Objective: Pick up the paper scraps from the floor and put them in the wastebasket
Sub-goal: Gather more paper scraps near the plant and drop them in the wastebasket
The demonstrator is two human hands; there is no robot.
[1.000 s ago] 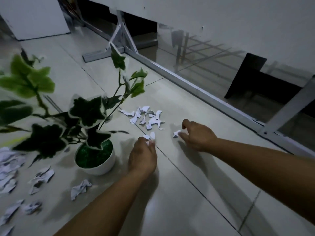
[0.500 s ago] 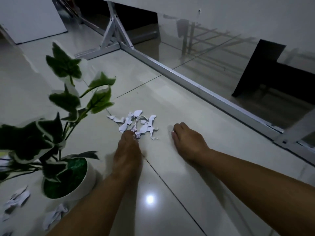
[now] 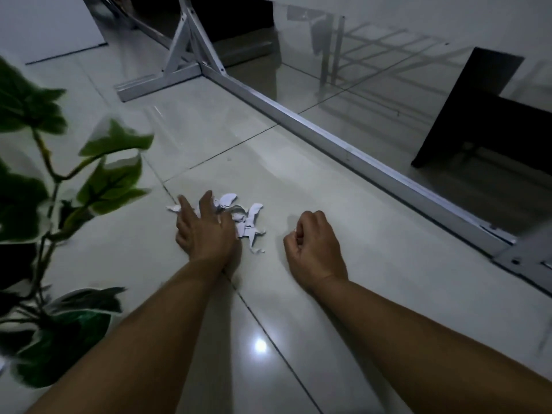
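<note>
White paper scraps (image 3: 242,218); pale grey glossy floor tiles (image 3: 343,294); green, white-edged leaves (image 3: 110,180); black cabinet (image 3: 490,121)

plant (image 3: 68,186) crowds left, metal rail (image 3: 343,144) right

**Dim, Cool-Toned Frame With Glare and Edge Blur**

Lit weakly from overhead. Small bright glare spot on the glossy floor (image 3: 260,345) between the forearms. Soft shadows under the left hand (image 3: 206,231). Plant leaves (image 3: 113,162) at left smeared by motion blur. Straight metal frame (image 3: 343,144) bowed by wide-angle distortion. Faint reflections across tiles.
</note>
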